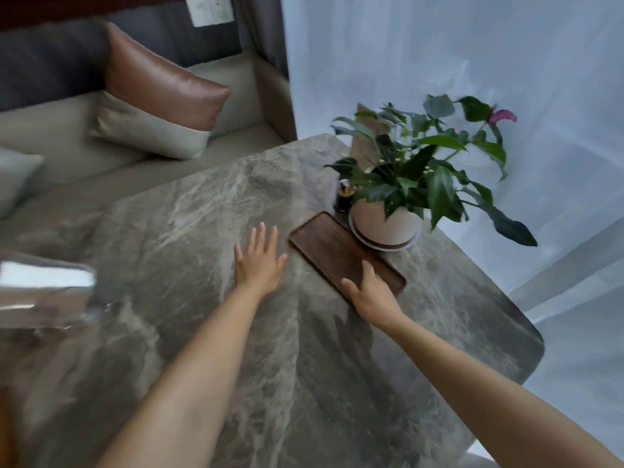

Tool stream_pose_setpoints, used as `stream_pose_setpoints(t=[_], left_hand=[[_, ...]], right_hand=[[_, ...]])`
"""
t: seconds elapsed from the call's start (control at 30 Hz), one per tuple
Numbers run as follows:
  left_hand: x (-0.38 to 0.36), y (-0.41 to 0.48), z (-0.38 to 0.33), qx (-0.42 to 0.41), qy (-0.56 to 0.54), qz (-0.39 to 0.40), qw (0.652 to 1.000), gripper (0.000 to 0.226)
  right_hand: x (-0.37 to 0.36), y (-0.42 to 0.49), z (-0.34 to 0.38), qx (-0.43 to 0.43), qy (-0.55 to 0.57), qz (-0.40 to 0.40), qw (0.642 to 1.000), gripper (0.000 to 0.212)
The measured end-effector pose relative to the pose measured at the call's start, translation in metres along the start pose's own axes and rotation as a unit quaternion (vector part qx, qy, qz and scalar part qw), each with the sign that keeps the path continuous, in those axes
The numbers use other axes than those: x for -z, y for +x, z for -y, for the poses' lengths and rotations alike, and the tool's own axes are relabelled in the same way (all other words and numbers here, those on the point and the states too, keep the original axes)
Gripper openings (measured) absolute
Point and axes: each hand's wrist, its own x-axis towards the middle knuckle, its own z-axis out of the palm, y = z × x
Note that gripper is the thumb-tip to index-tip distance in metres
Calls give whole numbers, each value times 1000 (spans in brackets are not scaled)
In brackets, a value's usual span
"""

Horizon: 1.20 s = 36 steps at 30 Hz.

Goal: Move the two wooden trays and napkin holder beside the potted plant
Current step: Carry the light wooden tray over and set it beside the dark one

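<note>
Forearms are seen reaching in from the near edge over the marble-look worktop (189,238), w/ broad bare stone between them. Right hand (371,292) is laid on the near end of the wooden tray (341,256), fingers (368,270) spread wide & flat on the wood, nothing clasped. Left hand (258,260) is spread flat too, palm down at the stone just left of the tray, apart from it & holding nothing; whether it touches the stone can't be told. The tray is judged stiff, light, shallow-lipped & likely to slide easily on polished stone, so it is best pinched at the short ends by the raised rim, or pushed flat from the near end. Only one tray is clearly made out; whether a 2nd lies under it can't be told. Its far end is set just beside, maybe touching, the pale pot of the potted plant (385,221), so this item is judged placed or nearly so. The pot is judged heavy but tippable, its saucer brittle, & the leaves overhang the tray's far end; approach is best kept low. A small dark jar (344,197) stands close behind the tray. A tan upright piece (363,143) behind the leaves is perhaps the napkin holder, not certain. Worktop edge runs close on the right & past the pot; open room lies left.
</note>
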Motion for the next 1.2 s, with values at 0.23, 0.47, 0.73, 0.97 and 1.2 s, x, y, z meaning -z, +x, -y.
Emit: stream_pose_setpoints(t=[0.23, 0.47, 0.73, 0.97, 1.2], left_hand=[[14, -88, 85, 113, -11, -21, 993, 62], [24, -192, 183, 258, -32, -39, 965, 62], [14, -315, 259, 446, -79, -99, 886, 64], [-14, -387, 281, 575, -147, -105, 798, 66], [-38, -405, 290, 641, -203, -92, 735, 65]], right_hand=[[-43, -14, 80, 173, -136, 16, 975, 77], [-115, -48, 160, 319, -244, 48, 914, 74], [-204, -92, 243, 446, -322, 115, 827, 75], [-279, -124, 289, 504, -358, 160, 769, 77], [-331, -129, 319, 471, -388, 214, 763, 73]])
